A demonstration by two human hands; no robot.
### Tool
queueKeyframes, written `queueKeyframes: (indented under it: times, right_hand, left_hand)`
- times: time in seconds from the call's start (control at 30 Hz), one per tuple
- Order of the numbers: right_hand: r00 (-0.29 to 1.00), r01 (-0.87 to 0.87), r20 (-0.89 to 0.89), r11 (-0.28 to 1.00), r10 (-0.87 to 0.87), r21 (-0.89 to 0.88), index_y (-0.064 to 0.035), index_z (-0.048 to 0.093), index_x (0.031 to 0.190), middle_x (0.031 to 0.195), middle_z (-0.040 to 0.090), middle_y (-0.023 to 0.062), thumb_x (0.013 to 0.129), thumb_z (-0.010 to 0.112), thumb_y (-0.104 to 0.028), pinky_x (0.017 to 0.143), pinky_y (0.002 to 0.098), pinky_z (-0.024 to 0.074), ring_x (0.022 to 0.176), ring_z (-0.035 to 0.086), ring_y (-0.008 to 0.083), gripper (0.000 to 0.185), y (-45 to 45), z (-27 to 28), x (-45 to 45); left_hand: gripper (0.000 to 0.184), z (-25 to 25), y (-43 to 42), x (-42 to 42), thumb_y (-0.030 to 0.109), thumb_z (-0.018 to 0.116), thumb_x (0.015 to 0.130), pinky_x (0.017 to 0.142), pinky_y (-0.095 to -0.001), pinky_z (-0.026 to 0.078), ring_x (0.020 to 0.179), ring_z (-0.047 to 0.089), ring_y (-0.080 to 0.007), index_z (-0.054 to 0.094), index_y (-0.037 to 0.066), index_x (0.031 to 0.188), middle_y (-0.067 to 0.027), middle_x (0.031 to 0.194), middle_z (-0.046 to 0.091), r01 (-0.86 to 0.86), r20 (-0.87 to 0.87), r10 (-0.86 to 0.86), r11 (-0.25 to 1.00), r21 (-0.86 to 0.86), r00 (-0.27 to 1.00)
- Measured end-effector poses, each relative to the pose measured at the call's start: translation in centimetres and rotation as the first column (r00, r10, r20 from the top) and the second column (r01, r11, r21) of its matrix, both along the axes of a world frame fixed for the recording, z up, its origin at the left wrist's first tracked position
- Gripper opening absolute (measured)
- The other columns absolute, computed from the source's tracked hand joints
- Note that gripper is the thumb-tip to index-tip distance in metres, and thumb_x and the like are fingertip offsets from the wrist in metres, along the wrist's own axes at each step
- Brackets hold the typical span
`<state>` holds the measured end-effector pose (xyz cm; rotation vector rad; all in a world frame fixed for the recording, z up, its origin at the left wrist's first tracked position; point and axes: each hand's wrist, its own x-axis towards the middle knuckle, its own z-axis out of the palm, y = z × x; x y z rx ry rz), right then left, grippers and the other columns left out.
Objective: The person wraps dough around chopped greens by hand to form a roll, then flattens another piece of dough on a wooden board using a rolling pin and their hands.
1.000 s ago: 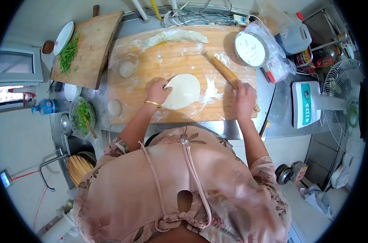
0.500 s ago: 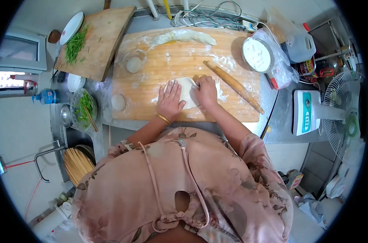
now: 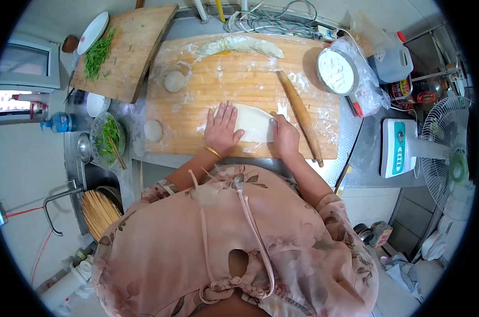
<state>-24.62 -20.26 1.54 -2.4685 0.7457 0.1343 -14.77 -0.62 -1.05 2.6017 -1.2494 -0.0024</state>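
A flattened sheet of dough (image 3: 255,123) lies on the floured wooden board (image 3: 213,90) in front of me. My left hand (image 3: 222,131) presses flat on its left end with the fingers stretched out. My right hand (image 3: 286,135) is closed on the right edge of the sheet, pinching it between thumb and fingers. Just right of that hand lies a wooden rolling pin (image 3: 301,116), slanting toward the board's front edge. Two round dough pieces, an upper one (image 3: 175,82) and a lower one (image 3: 153,130), rest at the board's left side.
A long floured dough roll (image 3: 242,46) lies along the back. A bowl of flour (image 3: 336,71) stands at the right, with a scale (image 3: 400,147) and a fan (image 3: 450,158) beyond. Left are a cutting board (image 3: 131,50) with chopped greens and a glass bowl (image 3: 108,140) with chopsticks.
My right hand has moved right, drawing the dough into a longer, wider sheet. The rolling pin has turned steeper, its near end swinging left. My left hand stays in place.
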Motion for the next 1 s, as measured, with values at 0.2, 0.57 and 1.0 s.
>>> queueKeyframes:
  times: [0.2, 0.57, 1.0]
  right_hand:
    - [0.823, -0.301, 0.379, 0.891, 0.423, -0.339, -0.0009, 0.055, 0.124, 0.132, 0.052, 0.021, 0.085, 0.064, -0.023, 0.099, 0.0453, 0.0423, 0.123, 0.05, 0.0384, 0.046, 1.4, -0.4, 0.9]
    - [0.8, -0.563, 0.069, 0.786, 0.595, -0.255, -0.0037, 0.031, 0.148, 0.151, 0.026, 0.0277, 0.088, 0.058, -0.048, 0.116, 0.0544, 0.0152, 0.142, 0.022, 0.0416, 0.08, 3.2, -0.9, 1.2]
    - [0.607, -0.77, 0.018, 0.593, 0.795, -0.235, -0.0089, 0.033, 0.148, 0.155, 0.029, 0.0091, 0.091, 0.055, -0.047, 0.118, 0.0534, 0.0109, 0.145, 0.022, 0.0267, 0.072, 5.5, -0.8, 1.9]
  left_hand:
    - [0.068, 0.9, 1.5, -0.2, 0.039, 0.056, 0.088, 0.114, -0.0597, 0.011, 0.144, 0.025, -0.0326, 0.042, -0.001, 0.141, -0.0165, 0.152, 0.035, -0.05, -0.014, 0.05, 0.999, -0.016, 0.999]
    - [0.064, 0.6, 3.2, -0.2, 0.038, 0.049, 0.093, 0.112, -0.0657, 0.007, 0.146, 0.021, -0.0251, 0.037, 0.004, 0.145, -0.0121, 0.157, 0.026, -0.125, -0.047, 0.137, 0.973, 0.192, 0.99]
    - [0.052, 1.4, 5.6, -2.1, 0.025, 0.057, 0.089, 0.107, -0.0713, 0.011, 0.143, 0.028, -0.0279, 0.05, 0.006, 0.136, -0.0077, 0.149, 0.042, -0.109, 0.036, 0.105, 0.983, 0.145, 0.994]
